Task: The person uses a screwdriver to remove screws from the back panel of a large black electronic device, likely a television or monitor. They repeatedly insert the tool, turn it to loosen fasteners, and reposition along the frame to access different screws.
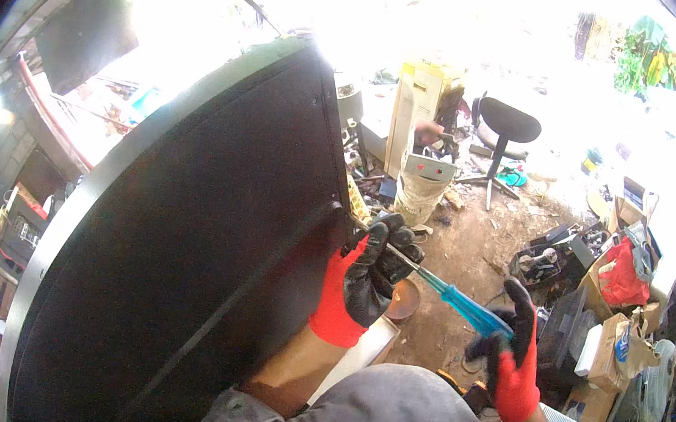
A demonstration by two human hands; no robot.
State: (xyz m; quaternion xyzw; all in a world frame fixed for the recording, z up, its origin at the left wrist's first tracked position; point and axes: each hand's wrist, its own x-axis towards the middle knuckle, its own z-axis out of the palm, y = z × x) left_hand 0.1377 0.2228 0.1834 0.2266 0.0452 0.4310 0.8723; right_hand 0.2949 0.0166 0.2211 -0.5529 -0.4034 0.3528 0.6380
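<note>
Head view: a big black panel (178, 258) stands on edge before me. A pale bucket (418, 196) beyond holds scrap. My left hand (365, 279) grips the panel's edge, pinching the screwdriver (450, 298) shaft; my right hand (512, 349) clasps its blue handle.

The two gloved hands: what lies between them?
In the head view, a screwdriver spans the gap: its metal shaft passes by the left hand, and its blue translucent handle sits in the right hand.
</note>
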